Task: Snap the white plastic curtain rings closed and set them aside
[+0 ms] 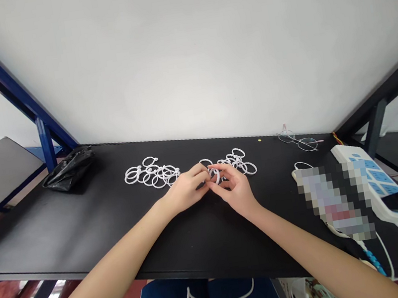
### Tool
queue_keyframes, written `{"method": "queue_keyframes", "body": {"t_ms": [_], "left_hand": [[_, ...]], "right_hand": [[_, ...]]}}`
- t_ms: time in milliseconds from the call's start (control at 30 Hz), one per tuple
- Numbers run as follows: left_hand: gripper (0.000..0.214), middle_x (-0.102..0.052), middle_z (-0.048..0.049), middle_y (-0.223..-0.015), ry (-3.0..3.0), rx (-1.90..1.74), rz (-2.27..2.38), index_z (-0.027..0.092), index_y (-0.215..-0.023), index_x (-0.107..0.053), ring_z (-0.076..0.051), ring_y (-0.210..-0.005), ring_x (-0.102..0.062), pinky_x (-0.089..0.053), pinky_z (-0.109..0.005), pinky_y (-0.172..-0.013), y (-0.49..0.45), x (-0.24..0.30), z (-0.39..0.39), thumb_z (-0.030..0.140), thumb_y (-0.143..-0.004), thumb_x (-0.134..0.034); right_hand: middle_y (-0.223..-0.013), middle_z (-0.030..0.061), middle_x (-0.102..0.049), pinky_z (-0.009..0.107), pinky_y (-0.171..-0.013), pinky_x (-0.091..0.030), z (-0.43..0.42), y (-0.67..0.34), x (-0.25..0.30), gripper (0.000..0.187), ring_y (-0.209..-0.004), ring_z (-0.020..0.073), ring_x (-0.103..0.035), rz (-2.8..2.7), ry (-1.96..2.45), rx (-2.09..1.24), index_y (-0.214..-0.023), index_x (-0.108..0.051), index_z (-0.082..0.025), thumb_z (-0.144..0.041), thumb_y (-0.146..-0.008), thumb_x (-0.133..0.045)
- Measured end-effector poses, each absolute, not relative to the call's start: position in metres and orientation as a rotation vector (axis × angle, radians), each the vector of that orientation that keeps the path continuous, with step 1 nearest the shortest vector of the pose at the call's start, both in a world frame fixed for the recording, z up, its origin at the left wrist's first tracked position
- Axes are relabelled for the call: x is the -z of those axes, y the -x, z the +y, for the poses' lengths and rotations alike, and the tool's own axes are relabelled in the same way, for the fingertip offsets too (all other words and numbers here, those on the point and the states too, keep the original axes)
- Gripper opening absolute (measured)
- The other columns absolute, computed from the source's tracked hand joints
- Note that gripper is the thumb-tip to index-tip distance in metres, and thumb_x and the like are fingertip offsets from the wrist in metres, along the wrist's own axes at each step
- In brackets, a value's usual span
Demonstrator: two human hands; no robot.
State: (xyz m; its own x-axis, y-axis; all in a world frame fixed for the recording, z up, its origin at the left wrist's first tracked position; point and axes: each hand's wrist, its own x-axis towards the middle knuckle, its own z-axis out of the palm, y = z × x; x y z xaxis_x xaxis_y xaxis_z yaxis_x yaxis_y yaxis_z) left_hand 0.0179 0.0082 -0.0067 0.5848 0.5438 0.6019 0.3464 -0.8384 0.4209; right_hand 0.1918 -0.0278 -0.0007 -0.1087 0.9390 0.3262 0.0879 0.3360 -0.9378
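Note:
Both hands meet at the middle of a black table [83, 228]. My left hand [187, 188] and my right hand [234, 187] pinch the same small white plastic ring [214, 175] between their fingertips, just above the tabletop. A pile of several white rings [152, 172] lies left of my left hand. A second cluster of white rings [239, 161] lies just behind my right hand.
A crumpled black plastic bag [68, 170] sits at the table's far left. A pair of glasses [298, 140] lies at the back right. At the right edge is a white and blue power strip [374, 180] with cables. A blue metal frame [45, 143] stands at the left.

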Motion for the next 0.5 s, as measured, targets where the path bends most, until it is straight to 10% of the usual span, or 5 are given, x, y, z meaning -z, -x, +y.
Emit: {"method": "queue_keyframes", "body": {"t_ms": [500], "left_hand": [[0.01, -0.065, -0.0011, -0.082, -2.254, -1.098, 0.897, 0.017, -0.076, -0.058, -0.013, -0.077, -0.063, -0.055, -0.027, -0.075, -0.0191, 0.0093, 0.0117, 0.007, -0.079, -0.058]], "right_hand": [[-0.105, 0.0067, -0.063, 0.026, -0.056, -0.059, -0.0264, -0.192, 0.008, 0.034, -0.078, 0.0162, -0.062, -1.615, 1.054, -0.731, -0.111, -0.064, -0.022, -0.023, -0.078, -0.069]]}}
